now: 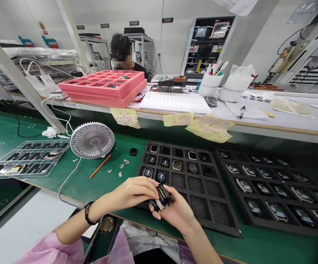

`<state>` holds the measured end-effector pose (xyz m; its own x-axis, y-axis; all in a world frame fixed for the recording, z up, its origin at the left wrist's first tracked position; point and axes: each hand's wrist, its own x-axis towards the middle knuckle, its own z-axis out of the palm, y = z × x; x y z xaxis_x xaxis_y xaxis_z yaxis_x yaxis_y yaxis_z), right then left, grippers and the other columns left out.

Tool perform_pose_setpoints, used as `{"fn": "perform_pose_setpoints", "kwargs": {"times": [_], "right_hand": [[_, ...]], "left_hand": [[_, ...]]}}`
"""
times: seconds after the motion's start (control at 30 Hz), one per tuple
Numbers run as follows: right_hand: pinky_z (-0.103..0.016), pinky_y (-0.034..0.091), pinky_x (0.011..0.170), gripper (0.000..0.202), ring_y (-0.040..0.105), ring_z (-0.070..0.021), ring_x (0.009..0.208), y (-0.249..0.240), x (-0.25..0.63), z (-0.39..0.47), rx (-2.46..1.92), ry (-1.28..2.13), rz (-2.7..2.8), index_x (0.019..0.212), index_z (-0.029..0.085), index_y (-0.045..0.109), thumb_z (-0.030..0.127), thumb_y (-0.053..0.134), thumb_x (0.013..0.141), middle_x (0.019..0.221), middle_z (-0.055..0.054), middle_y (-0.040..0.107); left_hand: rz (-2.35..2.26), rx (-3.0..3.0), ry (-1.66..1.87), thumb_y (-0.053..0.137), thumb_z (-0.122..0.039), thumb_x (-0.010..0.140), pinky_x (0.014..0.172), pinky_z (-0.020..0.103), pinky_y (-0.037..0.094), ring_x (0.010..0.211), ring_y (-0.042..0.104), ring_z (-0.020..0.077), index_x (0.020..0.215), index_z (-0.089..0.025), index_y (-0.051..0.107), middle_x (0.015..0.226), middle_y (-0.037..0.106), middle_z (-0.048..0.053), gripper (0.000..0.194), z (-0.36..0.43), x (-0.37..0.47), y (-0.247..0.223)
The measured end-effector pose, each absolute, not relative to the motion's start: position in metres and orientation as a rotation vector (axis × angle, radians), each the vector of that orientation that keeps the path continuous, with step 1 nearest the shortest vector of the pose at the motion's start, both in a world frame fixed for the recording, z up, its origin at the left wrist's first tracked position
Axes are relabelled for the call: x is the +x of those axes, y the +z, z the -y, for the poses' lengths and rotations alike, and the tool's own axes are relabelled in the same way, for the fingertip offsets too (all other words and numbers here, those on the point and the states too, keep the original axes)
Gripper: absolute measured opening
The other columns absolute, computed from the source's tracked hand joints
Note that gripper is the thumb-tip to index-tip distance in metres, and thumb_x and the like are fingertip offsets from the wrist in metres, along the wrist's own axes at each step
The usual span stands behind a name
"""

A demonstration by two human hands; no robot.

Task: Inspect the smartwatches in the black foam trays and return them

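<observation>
My right hand (179, 212) is wrapped round several dark smartwatch bodies (164, 196) bunched together, one with a yellow strip on its edge. From the left, my left hand (137, 189) closes its fingers on the same bunch. Both hands are over the front left of a black foam tray (221, 212) with square pockets. Smartwatches without straps sit in its far and left pockets. A few have lit faces, such as the smartwatch (161, 176) just beyond my fingers. The undersides of the held pieces are hidden by my palm and fingers.
A second foam tray (239, 205) of smartwatches lies at right. Left are a white fan (92, 140), orange stick (100, 166), small scraps (122, 165), dark watch body (133, 151) and clear tray (38, 176). A shelf holds a pink foam tray (98, 93); a person (122, 47) sits beyond.
</observation>
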<state>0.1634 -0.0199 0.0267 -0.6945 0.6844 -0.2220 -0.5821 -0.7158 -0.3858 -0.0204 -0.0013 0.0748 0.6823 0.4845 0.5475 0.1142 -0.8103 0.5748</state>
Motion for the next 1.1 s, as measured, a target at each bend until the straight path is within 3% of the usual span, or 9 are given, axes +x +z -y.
{"fn": "perform_pose_setpoints", "kwargs": {"times": [0.23, 0.47, 0.67, 0.87, 0.97, 1.1], "right_hand": [[-0.027, 0.043, 0.046, 0.025, 0.066, -0.0206, 0.059, 0.026, 0.16, 0.024, -0.456, 2.384, 0.47, 0.087, 0.014, 0.063, 0.038, 0.062, 0.079, 0.073, -0.004, 0.068], [-0.027, 0.044, 0.045, 0.03, 0.065, -0.0202, 0.058, 0.019, 0.156, 0.027, -0.488, 2.398, 0.523, 0.093, 0.014, 0.06, 0.04, 0.061, 0.079, 0.072, -0.004, 0.067], [-0.029, 0.048, 0.05, 0.05, 0.065, -0.0199, 0.054, 0.015, 0.154, 0.044, -0.667, 2.323, 0.715, 0.124, 0.019, 0.049, 0.036, 0.064, 0.079, 0.062, 0.002, 0.063], [-0.03, 0.048, 0.053, 0.075, 0.065, -0.0182, 0.058, 0.005, 0.145, 0.05, -0.739, 2.299, 0.66, 0.143, 0.024, 0.032, 0.034, 0.066, 0.077, 0.081, -0.001, 0.067], [-0.033, 0.049, 0.055, 0.082, 0.066, -0.0201, 0.063, 0.005, 0.145, 0.045, -0.693, 2.277, 0.622, 0.148, 0.022, 0.023, 0.035, 0.064, 0.079, 0.087, -0.004, 0.068], [-0.034, 0.048, 0.057, 0.077, 0.065, -0.0204, 0.067, 0.008, 0.153, 0.036, -0.614, 2.184, 0.586, 0.149, 0.023, 0.022, 0.034, 0.06, 0.084, 0.096, -0.009, 0.068]], "left_hand": [[-0.519, 2.328, 0.703, 0.058, -0.022, 0.09, 0.086, 0.03, 0.049, 0.093, 0.063, 0.0183, 0.093, -0.02, 0.074, 0.09, 0.071, 0.008, 0.016, -0.007, -0.022, 0.085], [-0.514, 2.193, 0.652, 0.062, -0.034, 0.087, 0.083, 0.027, 0.046, 0.088, 0.058, 0.0161, 0.085, -0.02, 0.074, 0.09, 0.064, 0.007, 0.018, -0.01, -0.024, 0.08], [-0.576, 2.156, 0.56, 0.073, -0.036, 0.077, 0.082, 0.027, 0.045, 0.093, 0.056, 0.0175, 0.083, -0.017, 0.056, 0.096, 0.059, 0.006, 0.026, -0.001, -0.031, 0.063], [-0.743, 2.169, 0.499, 0.07, -0.044, 0.078, 0.08, 0.028, 0.044, 0.088, 0.055, 0.0169, 0.086, -0.019, 0.052, 0.095, 0.06, 0.004, 0.033, 0.004, -0.041, 0.049], [-0.992, 2.107, 0.56, 0.065, -0.048, 0.081, 0.078, 0.028, 0.046, 0.089, 0.056, 0.0181, 0.089, -0.019, 0.054, 0.097, 0.058, 0.005, 0.032, -0.006, -0.064, 0.036], [-1.744, 2.077, 0.687, 0.05, -0.045, 0.088, 0.083, 0.038, 0.045, 0.091, 0.057, 0.0238, 0.09, -0.019, 0.056, 0.095, 0.057, 0.007, 0.027, -0.022, -0.105, 0.006]]}}
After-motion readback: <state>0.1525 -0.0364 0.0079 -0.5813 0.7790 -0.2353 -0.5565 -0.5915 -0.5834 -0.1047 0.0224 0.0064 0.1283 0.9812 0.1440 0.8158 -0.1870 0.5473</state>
